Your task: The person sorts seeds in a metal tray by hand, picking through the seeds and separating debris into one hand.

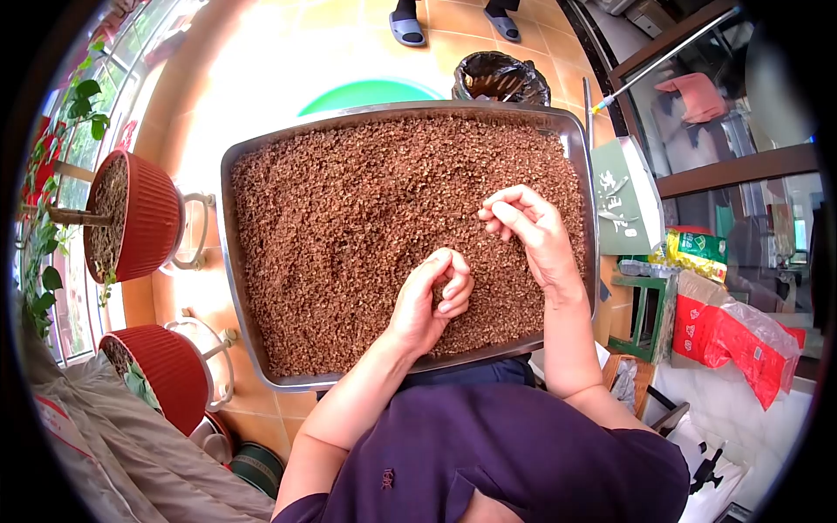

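Note:
A large metal tray (pixel 228 253) holds a thick layer of small reddish-brown and tan flakes or grains (pixel 349 200). Over its front middle, my left hand (pixel 433 296) is closed, the fingers curled toward the palm and the thumb along them; anything inside is hidden. Farther right and higher up, my right hand (pixel 530 228) hovers over the grains with thumb and forefinger pinched together. Whatever lies between those fingertips is too small to make out. The two hands are apart from each other.
Two red ribbed plant pots (pixel 157 213) on white stands line the left. Behind the tray are a green basin (pixel 370 91) and a bin with a black bag (pixel 501 77). A person's slippered feet (pixel 408 28) stand beyond. A red package (pixel 728 336) lies at right.

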